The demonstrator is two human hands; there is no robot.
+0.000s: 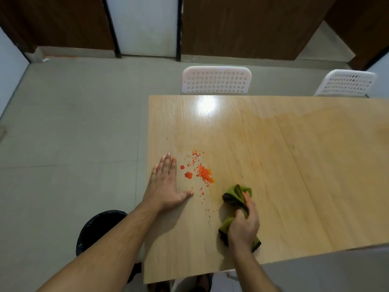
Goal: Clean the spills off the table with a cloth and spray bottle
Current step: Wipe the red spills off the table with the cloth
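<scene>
An orange spill (201,171) of small crumbs and a few red blotches lies near the left end of the light wooden table (273,165). My right hand (244,224) grips a bunched green cloth (236,196) just right of and below the spill, with the cloth touching the tabletop. My left hand (165,184) lies flat on the table at its left edge, fingers straight, just left of the spill. A faint wet, orange-tinted smear spreads across the table's middle and right. No spray bottle is in view.
Two white perforated chairs (216,80) (346,82) stand at the table's far side. A bin lined with a black bag (99,228) sits on the floor under my left forearm, beside the table's left edge. Grey tiled floor (73,123) extends to the left.
</scene>
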